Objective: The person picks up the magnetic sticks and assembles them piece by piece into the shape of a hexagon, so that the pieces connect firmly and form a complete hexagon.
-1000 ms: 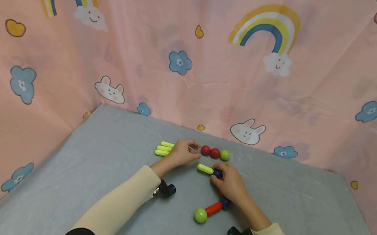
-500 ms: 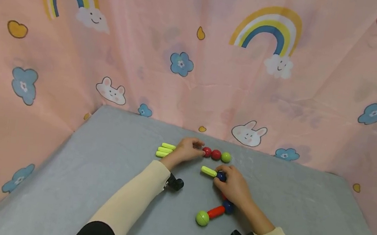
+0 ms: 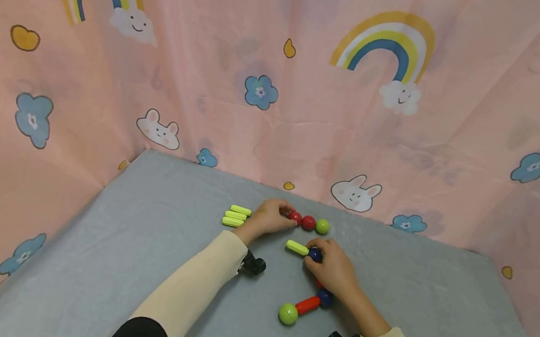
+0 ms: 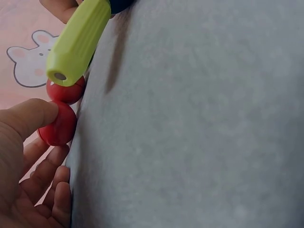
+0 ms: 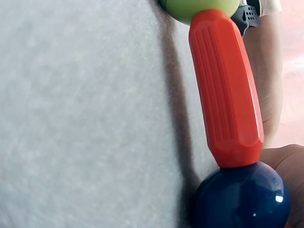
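Observation:
At the back of the table, my left hand [image 3: 271, 217] pinches the left red ball [image 4: 59, 126] of a short row, thumb on one side and fingers on the other. Touching it is a second red ball [image 3: 309, 223], then a light green ball [image 3: 322, 226]. My right hand [image 3: 336, 266] grips a dark blue ball [image 3: 315, 254] with a yellow-green rod [image 4: 78, 45] sticking out left. Below that hand the joined chain runs on: a mostly hidden red rod, another blue ball [image 5: 242, 199], a red rod [image 5: 225, 90] and a green ball [image 3: 288, 314] at its end.
Several yellow-green rods [image 3: 235, 215] lie side by side left of my left hand. Grey cloth [image 3: 161, 267] covers the table. A pink printed curtain [image 3: 285, 125] rises along its back and sides. Each wrist wears a black camera [image 3: 254, 264].
My left hand has moved slightly right onto the left red ball and now pinches it. The right hand keeps its grip on the blue ball, nearly still.

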`<state>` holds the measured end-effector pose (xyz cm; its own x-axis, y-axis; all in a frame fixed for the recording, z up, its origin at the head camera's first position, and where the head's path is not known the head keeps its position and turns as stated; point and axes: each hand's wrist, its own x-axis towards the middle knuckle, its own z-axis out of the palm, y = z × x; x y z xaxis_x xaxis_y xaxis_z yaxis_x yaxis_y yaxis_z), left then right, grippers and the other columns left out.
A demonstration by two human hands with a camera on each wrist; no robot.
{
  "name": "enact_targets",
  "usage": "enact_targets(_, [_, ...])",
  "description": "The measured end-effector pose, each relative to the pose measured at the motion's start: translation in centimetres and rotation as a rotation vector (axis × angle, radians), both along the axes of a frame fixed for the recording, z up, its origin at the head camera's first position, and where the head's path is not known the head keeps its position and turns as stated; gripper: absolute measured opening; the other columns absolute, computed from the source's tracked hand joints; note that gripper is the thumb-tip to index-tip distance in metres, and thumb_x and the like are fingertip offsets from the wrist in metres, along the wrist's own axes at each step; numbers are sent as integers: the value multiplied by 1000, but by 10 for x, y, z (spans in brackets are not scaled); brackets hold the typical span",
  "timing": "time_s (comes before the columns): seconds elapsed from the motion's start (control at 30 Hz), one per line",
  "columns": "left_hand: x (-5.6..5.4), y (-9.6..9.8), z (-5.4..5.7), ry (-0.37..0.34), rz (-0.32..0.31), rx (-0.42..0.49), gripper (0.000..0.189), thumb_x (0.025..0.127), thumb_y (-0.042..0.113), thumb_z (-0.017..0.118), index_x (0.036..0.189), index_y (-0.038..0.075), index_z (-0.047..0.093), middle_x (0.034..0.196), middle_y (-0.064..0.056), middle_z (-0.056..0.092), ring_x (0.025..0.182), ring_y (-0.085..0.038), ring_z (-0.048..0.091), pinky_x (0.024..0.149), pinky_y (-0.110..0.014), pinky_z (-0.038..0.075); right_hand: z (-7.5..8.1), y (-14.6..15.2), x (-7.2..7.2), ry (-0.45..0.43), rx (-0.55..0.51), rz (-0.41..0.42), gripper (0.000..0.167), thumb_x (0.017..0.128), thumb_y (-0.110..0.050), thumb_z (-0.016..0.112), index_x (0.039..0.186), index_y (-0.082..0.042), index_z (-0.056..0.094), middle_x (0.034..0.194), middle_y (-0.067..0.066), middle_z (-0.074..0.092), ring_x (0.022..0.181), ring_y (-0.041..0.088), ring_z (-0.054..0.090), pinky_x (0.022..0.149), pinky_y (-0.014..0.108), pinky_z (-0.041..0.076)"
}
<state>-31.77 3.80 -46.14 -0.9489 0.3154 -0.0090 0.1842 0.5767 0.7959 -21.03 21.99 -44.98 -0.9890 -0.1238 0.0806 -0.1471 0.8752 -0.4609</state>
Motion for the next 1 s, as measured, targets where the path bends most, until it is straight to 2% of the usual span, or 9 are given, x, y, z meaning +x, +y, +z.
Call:
enact_targets(0.23, [1, -2, -1, 15, 1, 25, 30, 82, 28, 75, 109, 16, 69, 100, 1, 68, 92, -12, 60, 82, -28, 48, -2, -2, 0, 4, -11, -6, 23, 81, -18, 69, 103, -14, 68, 98, 11, 61, 74, 19, 53, 63, 32, 46])
enact_targets(0.43, [8, -9, 3, 24, 16, 42, 27, 82, 23, 74, 106, 13, 70, 99, -2, 68, 87, -12, 58, 75, -25, 48, -4, -2, 0, -3, -17, 4, 25, 80, -15, 68, 105, -11, 66, 108, 12, 63, 86, 22, 58, 76, 41, 52])
enact_targets(0.53, [15, -14, 7, 29, 13, 56, 24, 81, 20, 75, 103, 11, 69, 97, -3, 67, 85, -12, 59, 73, -24, 49, -4, -2, 0, -10, -7, 16, 29, 81, -14, 68, 109, -14, 66, 110, 11, 64, 88, 22, 57, 78, 42, 51])
enact_targets(0.8, [41, -26, 17, 50, -24, 43, 24, 80, 17, 75, 101, 9, 68, 92, -3, 67, 82, -10, 60, 71, -23, 50, -2, -3, -1, -11, 13, 38, 29, 82, -15, 66, 111, -16, 68, 102, 11, 62, 77, 20, 52, 68, 35, 47])
enact_targets(1.0, [59, -34, 15, 56, -42, 55, 24, 80, 17, 75, 100, 8, 67, 91, -3, 67, 80, -10, 60, 71, -23, 50, -2, -3, -1, -6, 23, 43, 26, 82, -15, 66, 108, -18, 69, 99, 11, 61, 75, 20, 51, 64, 33, 44])
